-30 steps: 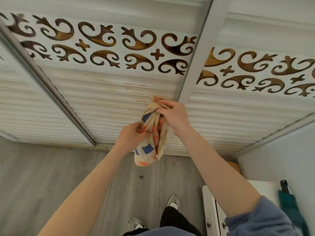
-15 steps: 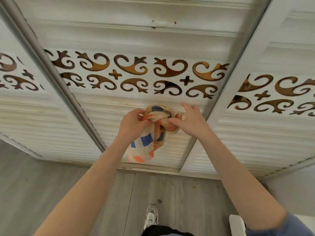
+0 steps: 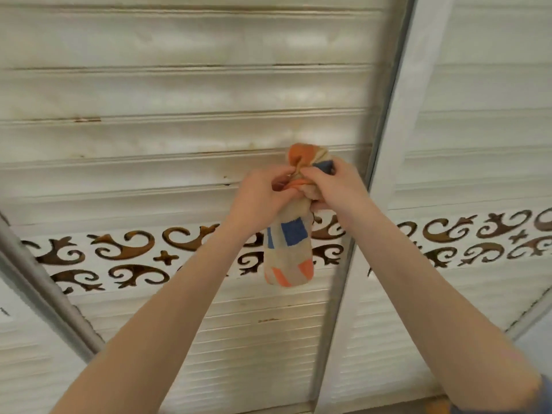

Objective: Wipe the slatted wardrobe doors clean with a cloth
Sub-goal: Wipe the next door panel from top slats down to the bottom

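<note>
The bunched beige cloth with blue and orange patches is up close in front of the white slatted wardrobe door. The left hand pinches its top from 9 o'clock, and the right hand grips it from 3 o'clock. Its long side hangs toward 6 o'clock. Brown dirt marks lie on the slats at 10 o'clock — the left hand is nearer, I think.
</note>
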